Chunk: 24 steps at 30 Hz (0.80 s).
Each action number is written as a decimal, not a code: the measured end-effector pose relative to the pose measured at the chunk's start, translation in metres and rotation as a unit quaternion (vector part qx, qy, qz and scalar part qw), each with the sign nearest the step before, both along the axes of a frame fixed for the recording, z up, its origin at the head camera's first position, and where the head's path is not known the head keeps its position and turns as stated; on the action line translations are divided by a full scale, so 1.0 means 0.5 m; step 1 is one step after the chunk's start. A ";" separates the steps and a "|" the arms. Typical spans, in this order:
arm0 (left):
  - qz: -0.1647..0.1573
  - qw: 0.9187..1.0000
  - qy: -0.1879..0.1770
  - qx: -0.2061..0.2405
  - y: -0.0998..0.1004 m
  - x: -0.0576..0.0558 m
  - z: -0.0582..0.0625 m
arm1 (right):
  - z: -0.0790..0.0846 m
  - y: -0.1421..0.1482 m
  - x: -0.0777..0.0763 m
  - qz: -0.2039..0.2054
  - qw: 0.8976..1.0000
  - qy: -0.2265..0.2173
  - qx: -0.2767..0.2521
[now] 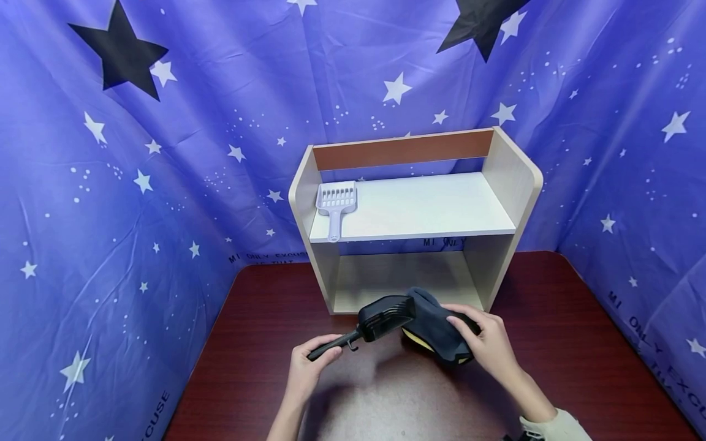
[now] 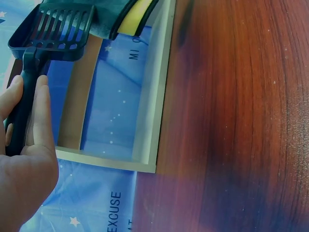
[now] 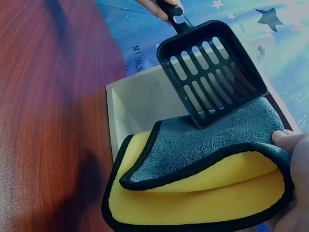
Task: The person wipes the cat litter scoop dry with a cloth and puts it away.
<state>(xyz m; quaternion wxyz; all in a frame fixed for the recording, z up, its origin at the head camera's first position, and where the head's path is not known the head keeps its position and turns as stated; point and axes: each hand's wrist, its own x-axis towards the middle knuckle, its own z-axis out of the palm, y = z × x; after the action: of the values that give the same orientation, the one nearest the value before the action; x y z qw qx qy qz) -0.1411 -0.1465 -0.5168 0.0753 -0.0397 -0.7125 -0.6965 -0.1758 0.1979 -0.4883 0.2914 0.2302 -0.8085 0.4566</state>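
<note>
My left hand (image 1: 310, 362) grips the handle of a black slotted litter scoop (image 1: 380, 317), held up over the table in front of the shelf. In my right hand (image 1: 491, 343) is a folded cloth (image 1: 436, 324), grey on one face and yellow on the other with black edging, pinched at its right end. The scoop's front edge overlaps the grey face of the cloth (image 3: 217, 140) in the right wrist view. Seen from the left wrist, the scoop (image 2: 53, 31) has its slots facing the camera, and fingers and thumb lie along its handle.
A two-level wooden shelf (image 1: 413, 237) stands at the back of the dark red table (image 1: 248, 355). On its upper board, at the left, lies a white slotted scoop (image 1: 335, 205). Blue star-patterned curtains (image 1: 353, 73) hang behind and at both sides.
</note>
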 end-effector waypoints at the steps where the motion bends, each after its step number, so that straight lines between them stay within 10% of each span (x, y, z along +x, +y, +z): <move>1: 0.000 1.000 0.000 0.003 0.000 0.000 0.001 | -0.001 0.001 0.000 -0.002 1.000 0.000 -0.001; 24: -0.044 0.993 -0.010 0.110 0.011 -0.003 -0.002 | -0.014 0.005 -0.001 -0.021 1.000 -0.016 -0.009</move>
<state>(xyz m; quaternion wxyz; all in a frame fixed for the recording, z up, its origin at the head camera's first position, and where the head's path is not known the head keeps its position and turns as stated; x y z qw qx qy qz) -0.1426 -0.1408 -0.5181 0.0416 -0.0553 -0.6296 -0.7739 -0.1763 0.2004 -0.4951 0.2901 0.2035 -0.8132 0.4616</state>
